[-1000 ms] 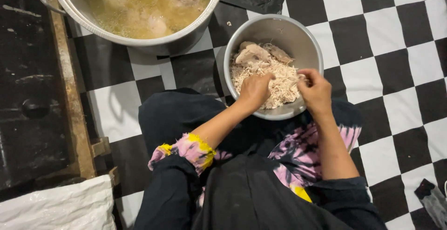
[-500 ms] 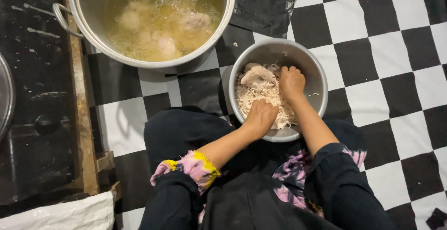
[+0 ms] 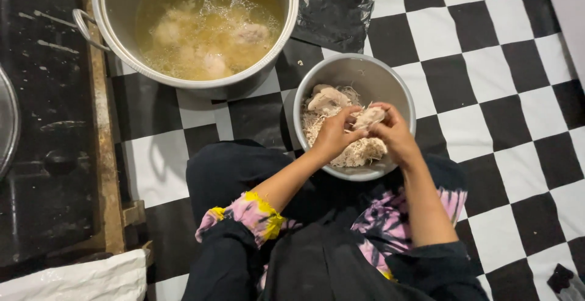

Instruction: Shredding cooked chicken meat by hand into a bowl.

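Over the lap, the left hand (image 3: 332,135) and right hand (image 3: 396,135) meet above the bowl (image 3: 399,88), both pinched on one pale piece of chicken (image 3: 370,117). To shred it well, I judge: pull along the grain in thin strands, keep low so bits fall on the shreds (image 3: 359,152) beneath. Farther off stands the pot (image 3: 116,8) of broth.

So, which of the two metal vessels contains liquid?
The large pot at top left: it holds yellowish broth with meat pieces. The smaller bowl under the hands holds only shredded meat.
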